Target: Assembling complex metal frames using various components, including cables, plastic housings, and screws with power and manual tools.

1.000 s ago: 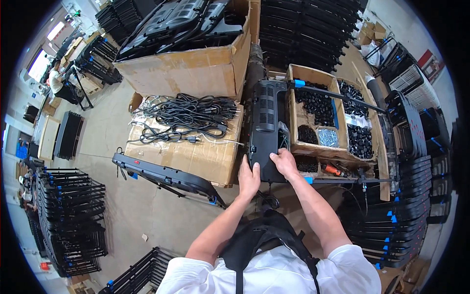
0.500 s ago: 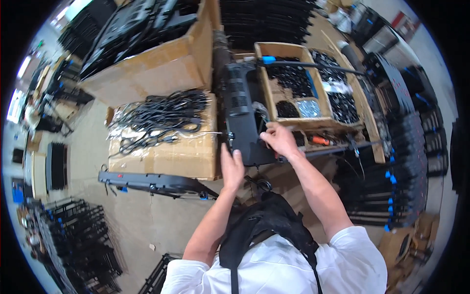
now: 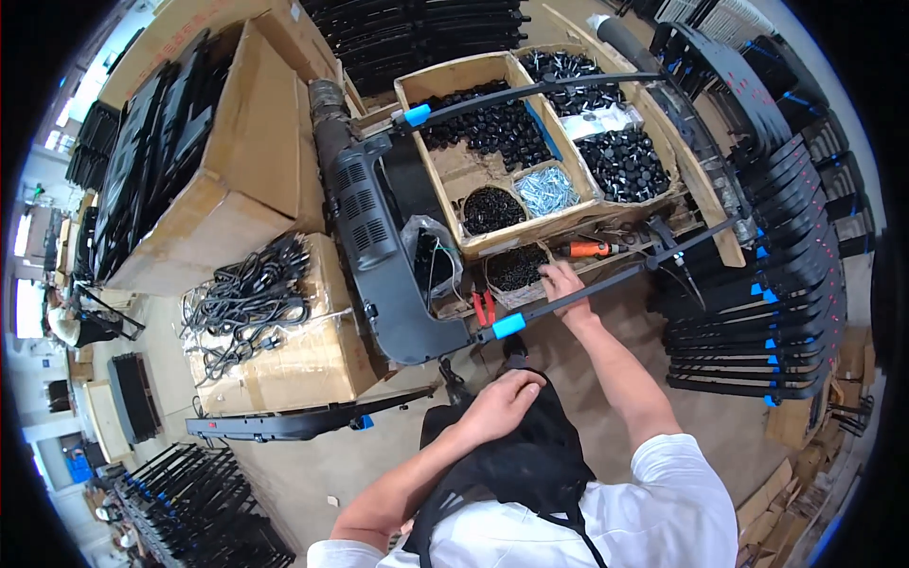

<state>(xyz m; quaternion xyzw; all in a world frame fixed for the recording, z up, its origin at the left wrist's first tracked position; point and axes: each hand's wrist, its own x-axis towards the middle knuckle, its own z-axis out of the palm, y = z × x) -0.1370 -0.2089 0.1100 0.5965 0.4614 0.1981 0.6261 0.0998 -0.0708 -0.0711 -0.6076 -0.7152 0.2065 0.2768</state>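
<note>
The frame [image 3: 398, 256], a black panel with thin rods tipped in blue, lies across the cartons in front of the person. The right hand [image 3: 564, 282] reaches just past its near rod [image 3: 606, 284], fingers loosely curled over a tub of small black parts [image 3: 516, 267]; whether it grips anything I cannot tell. The left hand [image 3: 500, 402] rests half closed on the black apron [image 3: 530, 464], below the frame. Behind the frame sits a wooden tray [image 3: 454, 175] of screws; left of it, cables [image 3: 248, 289] lie on a carton.

We see a concrete floor [image 3: 151, 454] carrying cardboard boxes [image 3: 284, 369], a black frame [image 3: 303, 423], and stacked frames [image 3: 199, 511] at lower left and right.
</note>
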